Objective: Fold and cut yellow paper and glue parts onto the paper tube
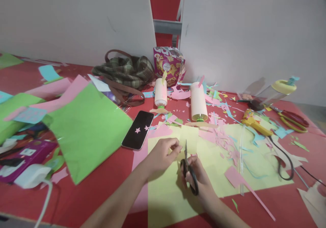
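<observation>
My right hand (200, 180) is closed round the handles of black scissors (185, 150), whose blades point away from me and meet a small pale yellow piece of paper (189, 138). At that piece's left edge my left hand (165, 151) pinches with thumb and fingers. Under both hands lie large pale yellow sheets (163, 200), over a pink sheet (139, 200). Beyond the hands stand two paper-wrapped cylinders (198, 100) with green caps at their lower ends.
To the left lie a phone (137, 129) with pink stars, a green sheet (91, 129) and a purple power strip (28, 160). A yellow glue gun (257, 124), pliers (292, 119) and paper scraps (226, 143) are on the right. Behind are a plaid bag (124, 70) and snack packet (168, 65).
</observation>
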`<state>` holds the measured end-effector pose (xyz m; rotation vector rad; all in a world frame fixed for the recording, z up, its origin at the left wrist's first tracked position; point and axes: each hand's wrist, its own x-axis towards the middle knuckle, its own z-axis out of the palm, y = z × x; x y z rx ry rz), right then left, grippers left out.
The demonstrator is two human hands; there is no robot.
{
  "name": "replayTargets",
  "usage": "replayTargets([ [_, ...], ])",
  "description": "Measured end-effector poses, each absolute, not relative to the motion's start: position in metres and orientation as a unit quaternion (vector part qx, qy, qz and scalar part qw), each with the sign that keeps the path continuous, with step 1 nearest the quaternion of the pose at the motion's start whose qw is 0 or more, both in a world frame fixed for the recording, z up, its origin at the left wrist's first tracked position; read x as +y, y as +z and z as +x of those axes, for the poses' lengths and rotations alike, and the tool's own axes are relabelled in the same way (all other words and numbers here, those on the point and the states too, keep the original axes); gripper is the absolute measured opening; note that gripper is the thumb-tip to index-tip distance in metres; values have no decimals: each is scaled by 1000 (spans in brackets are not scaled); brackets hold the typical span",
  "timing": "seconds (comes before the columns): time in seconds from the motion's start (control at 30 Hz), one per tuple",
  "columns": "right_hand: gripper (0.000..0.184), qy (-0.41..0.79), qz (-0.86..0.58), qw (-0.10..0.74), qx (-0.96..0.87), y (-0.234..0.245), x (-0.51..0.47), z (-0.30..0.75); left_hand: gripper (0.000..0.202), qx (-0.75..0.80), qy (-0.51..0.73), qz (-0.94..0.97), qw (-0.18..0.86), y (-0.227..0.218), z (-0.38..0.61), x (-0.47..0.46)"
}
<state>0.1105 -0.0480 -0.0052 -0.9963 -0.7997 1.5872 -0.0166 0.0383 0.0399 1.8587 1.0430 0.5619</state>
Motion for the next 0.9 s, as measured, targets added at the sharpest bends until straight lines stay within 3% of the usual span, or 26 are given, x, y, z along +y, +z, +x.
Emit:
replayTargets([
  [0.33,37,685,-422,516,-295,-2,-49,106,22,401,166,771,466,46,-28,49],
  [0.9,31,684,-395,564,-241,-9,-51,103,25,428,250,637,591,36,-7,27],
])
